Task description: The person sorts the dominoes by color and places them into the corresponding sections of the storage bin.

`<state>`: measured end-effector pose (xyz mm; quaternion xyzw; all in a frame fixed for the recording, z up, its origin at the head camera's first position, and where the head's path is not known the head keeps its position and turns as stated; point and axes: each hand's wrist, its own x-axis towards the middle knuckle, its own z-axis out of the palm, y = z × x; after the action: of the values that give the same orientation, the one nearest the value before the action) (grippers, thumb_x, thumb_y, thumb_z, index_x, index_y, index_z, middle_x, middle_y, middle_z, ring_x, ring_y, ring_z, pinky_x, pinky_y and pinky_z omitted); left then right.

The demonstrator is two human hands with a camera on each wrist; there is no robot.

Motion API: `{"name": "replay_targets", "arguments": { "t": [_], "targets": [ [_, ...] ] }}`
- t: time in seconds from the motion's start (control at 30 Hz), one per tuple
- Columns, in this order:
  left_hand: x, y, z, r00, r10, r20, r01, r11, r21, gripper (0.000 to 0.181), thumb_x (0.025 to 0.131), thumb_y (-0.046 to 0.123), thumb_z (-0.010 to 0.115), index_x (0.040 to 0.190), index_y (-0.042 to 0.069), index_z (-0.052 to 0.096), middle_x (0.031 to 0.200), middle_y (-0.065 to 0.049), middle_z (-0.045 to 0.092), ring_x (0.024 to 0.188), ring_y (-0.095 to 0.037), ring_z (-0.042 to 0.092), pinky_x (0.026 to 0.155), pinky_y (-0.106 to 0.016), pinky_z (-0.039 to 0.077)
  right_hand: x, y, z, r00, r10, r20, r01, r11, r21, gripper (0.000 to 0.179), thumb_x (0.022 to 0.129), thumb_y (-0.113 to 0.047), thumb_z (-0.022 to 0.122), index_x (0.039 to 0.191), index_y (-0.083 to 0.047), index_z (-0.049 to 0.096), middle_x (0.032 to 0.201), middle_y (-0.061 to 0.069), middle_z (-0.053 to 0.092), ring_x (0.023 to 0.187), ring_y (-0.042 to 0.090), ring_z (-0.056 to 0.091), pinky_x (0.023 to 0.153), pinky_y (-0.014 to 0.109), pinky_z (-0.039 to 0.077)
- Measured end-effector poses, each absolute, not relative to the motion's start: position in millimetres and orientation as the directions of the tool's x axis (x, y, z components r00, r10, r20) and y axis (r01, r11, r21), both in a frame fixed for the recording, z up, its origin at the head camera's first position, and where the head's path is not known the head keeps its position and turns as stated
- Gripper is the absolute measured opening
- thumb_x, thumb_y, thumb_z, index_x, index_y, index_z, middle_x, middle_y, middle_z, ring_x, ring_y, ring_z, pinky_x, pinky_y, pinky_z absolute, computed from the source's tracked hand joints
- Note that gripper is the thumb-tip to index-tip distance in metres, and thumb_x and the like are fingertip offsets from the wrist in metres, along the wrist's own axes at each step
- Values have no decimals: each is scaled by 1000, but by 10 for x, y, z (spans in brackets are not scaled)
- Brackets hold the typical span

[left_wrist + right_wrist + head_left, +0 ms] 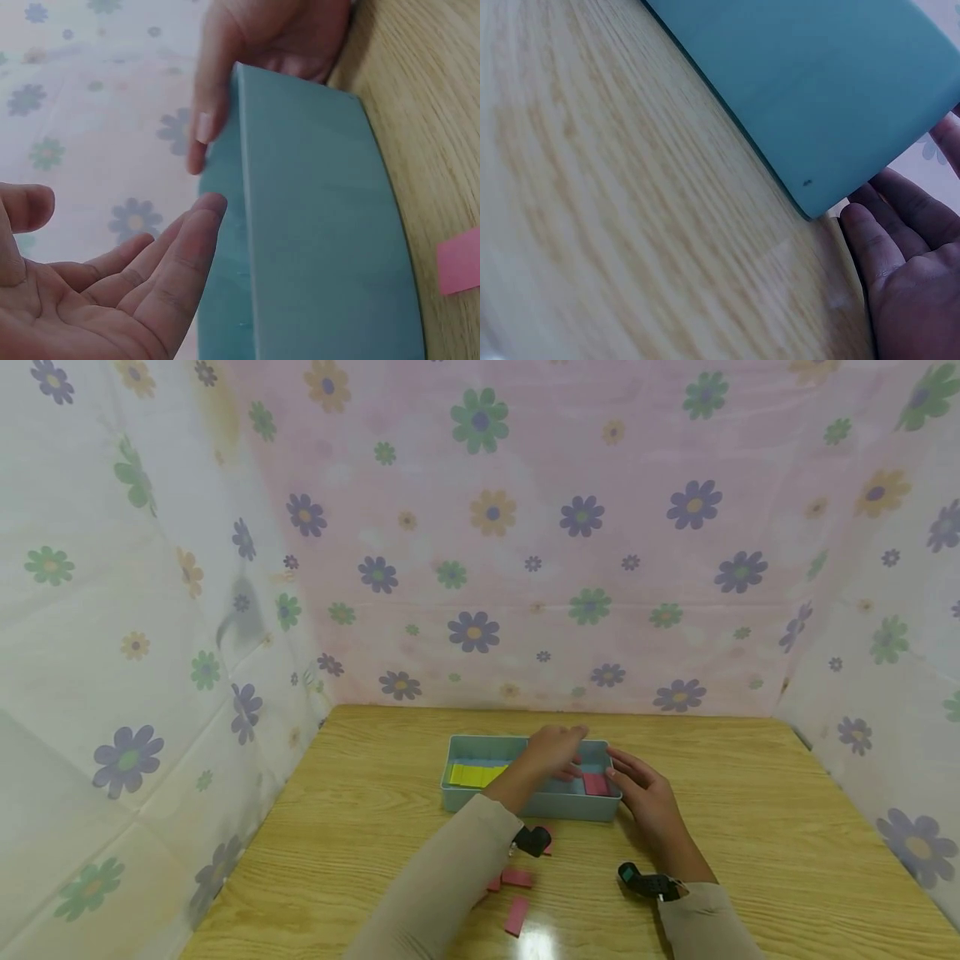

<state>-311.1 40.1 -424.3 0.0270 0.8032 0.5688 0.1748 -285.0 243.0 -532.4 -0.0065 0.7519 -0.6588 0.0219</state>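
Note:
A long light-blue box (577, 807) lies across the table, with yellow tiles (472, 777) in its left part and pink tiles (596, 784) at the right end. My left hand (553, 752) hovers over the middle of the box. In the left wrist view that hand (112, 300) has its palm turned up, fingers loosely extended and nothing held. My right hand (651, 797) rests along the right end of the box, thumb near the rim and fingers reaching toward the far corner. The right wrist view shows its relaxed fingers (877, 240) beside the box's end wall (817, 97).
Several loose pink tiles (517, 914) lie on the wooden table (360, 827) in front of the box, some partly hidden by my left sleeve (450, 877). A flowered cloth (480, 568) hangs behind the table and on both sides.

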Motion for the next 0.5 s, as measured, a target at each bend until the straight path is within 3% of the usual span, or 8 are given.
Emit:
{"name": "replay_targets", "arguments": {
  "t": [0.33,0.5],
  "targets": [
    [-2939,134,-4233,-935,302,-188,-103,278,955,63,102,57,56,139,6,59,107,-14,74,96,-36,75,86,-48,63,-2850,2435,-5323,-999,-35,-33,28,132,-991,62,101,-52,63,156,-31,47,163,7,42,150,27,41,115,39,44],
    [-2836,-36,-4310,-934,311,-174,-80,294,952,62,101,59,58,135,7,62,109,-14,75,92,-29,76,81,-41,63,-2860,2438,-5335,-999,-39,-29,23,136,-990,62,100,-52,63,156,-32,47,164,7,41,151,26,40,116,44,42]
  ]
}}
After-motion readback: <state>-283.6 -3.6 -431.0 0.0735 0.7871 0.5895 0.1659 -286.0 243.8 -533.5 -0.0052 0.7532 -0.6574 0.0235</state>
